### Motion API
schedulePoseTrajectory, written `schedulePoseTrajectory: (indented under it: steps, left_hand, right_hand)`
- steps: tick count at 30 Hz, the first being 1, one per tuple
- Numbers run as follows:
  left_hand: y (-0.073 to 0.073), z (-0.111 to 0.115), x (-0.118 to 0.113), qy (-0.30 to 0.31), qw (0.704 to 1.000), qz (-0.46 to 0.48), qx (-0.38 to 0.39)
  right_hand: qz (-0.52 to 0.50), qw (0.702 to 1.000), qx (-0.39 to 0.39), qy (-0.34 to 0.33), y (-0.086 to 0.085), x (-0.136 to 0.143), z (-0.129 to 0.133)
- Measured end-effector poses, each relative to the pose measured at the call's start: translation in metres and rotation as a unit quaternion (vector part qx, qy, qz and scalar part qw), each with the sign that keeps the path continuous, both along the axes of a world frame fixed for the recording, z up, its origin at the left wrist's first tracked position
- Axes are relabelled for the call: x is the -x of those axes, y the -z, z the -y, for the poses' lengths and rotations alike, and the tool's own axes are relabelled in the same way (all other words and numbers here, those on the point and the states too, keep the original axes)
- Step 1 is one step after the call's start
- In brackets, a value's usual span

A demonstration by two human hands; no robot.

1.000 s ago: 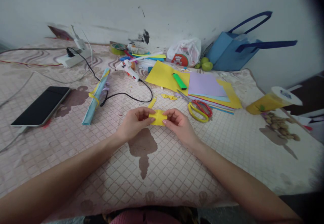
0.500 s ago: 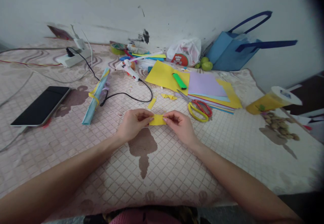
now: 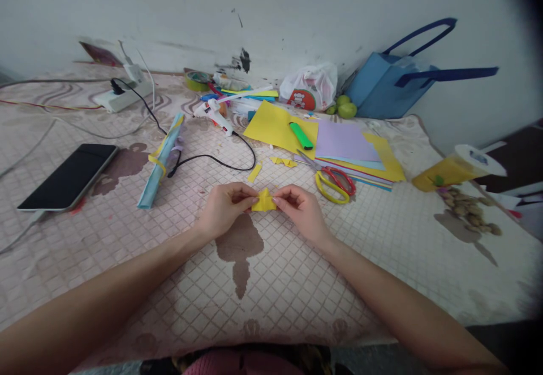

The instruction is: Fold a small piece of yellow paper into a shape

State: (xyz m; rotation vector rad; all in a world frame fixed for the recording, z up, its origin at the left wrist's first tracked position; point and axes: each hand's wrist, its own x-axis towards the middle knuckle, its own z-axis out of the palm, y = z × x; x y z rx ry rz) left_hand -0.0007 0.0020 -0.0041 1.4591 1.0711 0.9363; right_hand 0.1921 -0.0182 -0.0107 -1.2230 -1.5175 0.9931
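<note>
Fingers of both hands pinched a small yellow paper (image 3: 263, 201) between them: the left hand (image 3: 224, 208) closed on its left end, the right hand (image 3: 299, 208) on its right end. The paper sat low over the quilted surface (image 3: 271, 284), near the middle, with its centre pushed up into a peak. Scissors (image 3: 333, 182) lay just beside the right hand, and a yellow scrap (image 3: 254, 172) lay just beyond the left. A phone (image 3: 70, 176) rested near the left edge, and a glue gun (image 3: 214, 113) lay toward the far edge. To fold well, I judged both ends needed equal pressure, edges lined up before creasing.
</note>
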Motion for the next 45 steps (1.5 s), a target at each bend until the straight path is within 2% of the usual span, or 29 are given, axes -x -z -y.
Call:
schedulePoseTrajectory:
  steps: [11,22,29,37,45]
  left_hand:
    - [0.002,0.003,0.002,0.014,0.993,-0.085,-0.078]
    - [0.008,0.001,0.001,0.031,0.992,-0.083,-0.088]
    - [-0.001,0.002,0.002,0.021,0.982,-0.109,-0.153]
    - [-0.004,0.003,0.001,0.055,0.991,-0.087,-0.09]
    - [-0.005,-0.002,0.001,0.069,0.998,-0.01,-0.007]
  right_hand:
    - [0.077,0.996,-0.046,-0.009,-0.002,0.003,0.001]
    - [0.09,0.994,-0.053,-0.017,-0.004,0.004,0.002]
    - [0.093,0.994,-0.048,-0.026,-0.006,0.005,0.002]
    - [0.059,0.997,-0.008,-0.039,-0.003,0.004,0.003]
    - [-0.027,0.996,0.048,-0.066,-0.005,0.004,0.001]
